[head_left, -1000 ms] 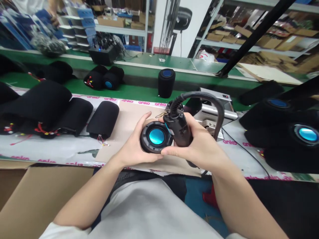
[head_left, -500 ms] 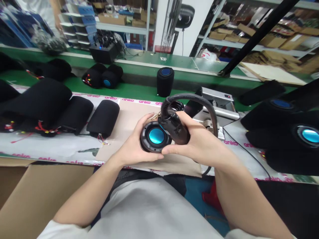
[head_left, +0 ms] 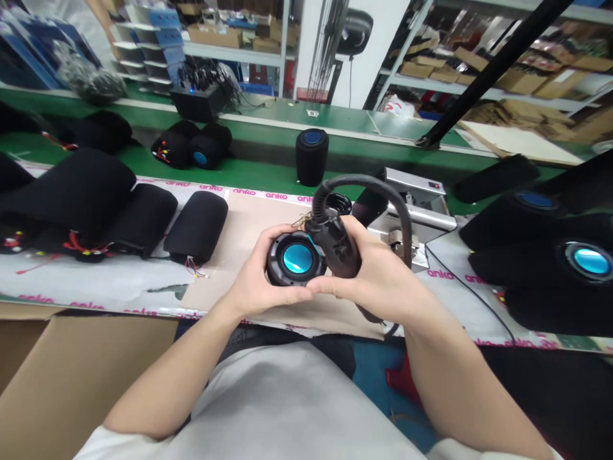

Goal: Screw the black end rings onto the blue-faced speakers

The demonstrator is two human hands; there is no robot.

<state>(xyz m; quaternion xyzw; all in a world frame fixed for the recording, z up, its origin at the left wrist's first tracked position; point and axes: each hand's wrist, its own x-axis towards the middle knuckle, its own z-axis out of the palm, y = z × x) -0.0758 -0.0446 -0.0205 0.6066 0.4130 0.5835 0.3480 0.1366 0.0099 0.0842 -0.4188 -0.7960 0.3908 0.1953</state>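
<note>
My left hand (head_left: 261,275) is shut around a round black speaker end piece (head_left: 294,260) with a shiny cyan centre (head_left: 297,258). My right hand (head_left: 378,281) grips a black corded handheld tool (head_left: 335,246), and its tip meets the top edge of the speaker piece. Its thick black cable (head_left: 368,182) arches over to the right. Thin wires (head_left: 301,222) show at the speaker piece's far edge. My fingers hide the lower rim of the speaker piece and most of the tool's body.
Black fabric-covered speaker bodies (head_left: 196,227) lie on an anko-printed mat (head_left: 96,284), with more at right (head_left: 536,255). A cardboard sheet (head_left: 239,239) lies under my hands. A silver machine (head_left: 416,214) stands behind them. A cardboard box (head_left: 81,377) sits at lower left.
Both hands and the speaker piece have shifted slightly left, and the tool now leans further to the left against it. Both hands keep their hold.
</note>
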